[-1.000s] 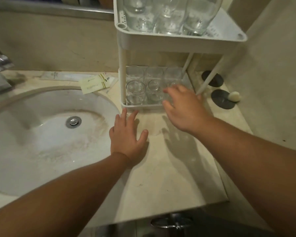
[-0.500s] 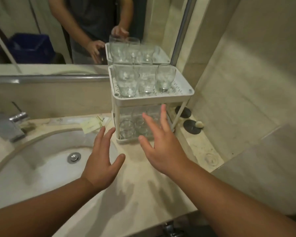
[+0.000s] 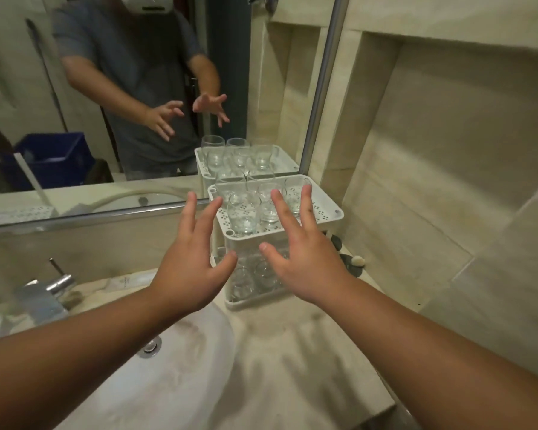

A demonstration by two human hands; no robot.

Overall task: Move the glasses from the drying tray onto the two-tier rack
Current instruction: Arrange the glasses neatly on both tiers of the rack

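A white two-tier rack [image 3: 326, 209] stands on the counter against the mirror. Several clear glasses [image 3: 244, 217] stand on its perforated top tier, and more glasses [image 3: 246, 282] sit on the bottom tier. My left hand [image 3: 190, 265] hovers in front of the rack's left side, fingers spread and straight, holding nothing. My right hand [image 3: 305, 259] hovers in front of the rack's right side, also spread and empty. Both hands are raised in the air and touch neither rack nor glasses.
A white sink basin [image 3: 174, 377] with a metal drain [image 3: 151, 346] lies at the lower left, a chrome tap [image 3: 48, 290] beside it. The mirror [image 3: 121, 88] reflects a person and the rack. Tiled wall [image 3: 432, 181] closes the right side; dark coasters [image 3: 351, 263] lie behind the rack.
My view has tilted up, showing the mirror. Both hands rose from the counter and lower tier to hover spread at the height of the upper tier.
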